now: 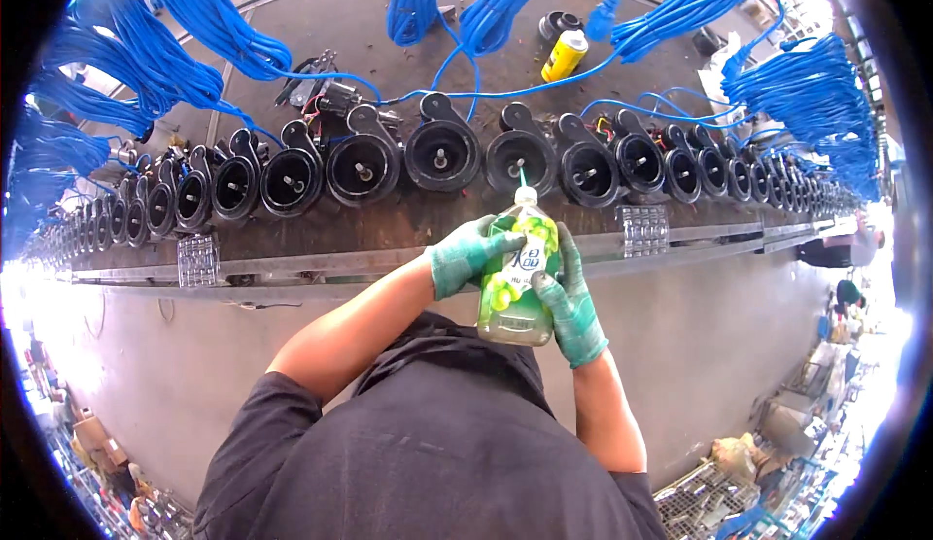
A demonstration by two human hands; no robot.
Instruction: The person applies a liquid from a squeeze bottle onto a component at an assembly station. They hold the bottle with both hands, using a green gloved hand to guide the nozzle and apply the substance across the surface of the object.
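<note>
Both my hands, in green work gloves, grip a clear plastic bottle (pixel 513 314) with a green label and a thin pale nozzle. My left hand (pixel 469 256) wraps its left side, thumb across the label. On the other side my right hand (pixel 573 305) closes round it. The bottle tilts away from me, its nozzle tip inside the open mouth of a round black housing (pixel 505 143) with a metal shaft in the middle. Whether liquid comes out is too small to tell. Just left stands a similar black housing (pixel 442 156), also with a central shaft.
Similar black housings (pixel 292 182) form a long row along the bench edge. Bundles of blue cable (pixel 491 5) lie behind them. On the brown bench top (pixel 330 20) stand a yellow spray can (pixel 565 56) and a black round part (pixel 559 25). Wire racks (pixel 643 231) hang at the front edge.
</note>
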